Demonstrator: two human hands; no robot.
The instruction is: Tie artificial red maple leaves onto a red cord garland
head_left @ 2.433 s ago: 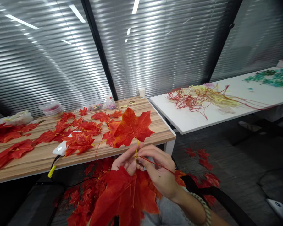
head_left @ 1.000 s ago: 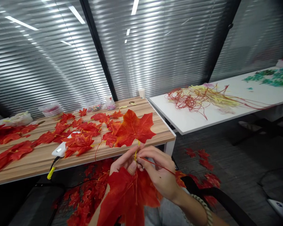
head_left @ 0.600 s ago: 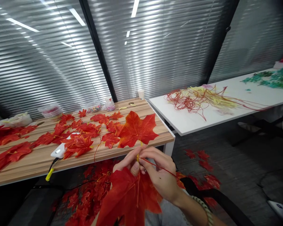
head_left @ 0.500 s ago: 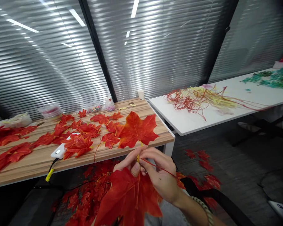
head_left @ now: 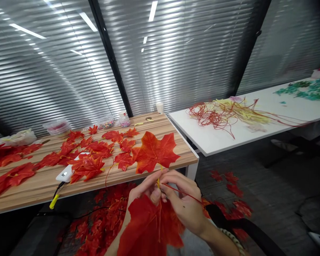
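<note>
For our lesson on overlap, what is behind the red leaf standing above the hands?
Around the red leaf, the wooden tabletop shows behind it, with other leaves to its left. Whatever the leaf itself covers cannot be seen.

Hard white streaks glare from the glass ahead of me, and the grey slats of the blinds (head_left: 176, 71) shine brightest down the middle panel. The white bench (head_left: 200, 135) is the palest surface, while the wood-grain bench (head_left: 160, 126) takes a softer light. Beneath both, the floor (head_left: 266, 206) sinks into gloom. My fingers (head_left: 146, 185) are evenly lit and fairly clear; the nearest red maple leaf (head_left: 149, 227) looks softer. Wide-angle distortion slants the uprights, the upper right corner darkens, and the teal foliage (head_left: 316, 87) smears at the edge.
</note>
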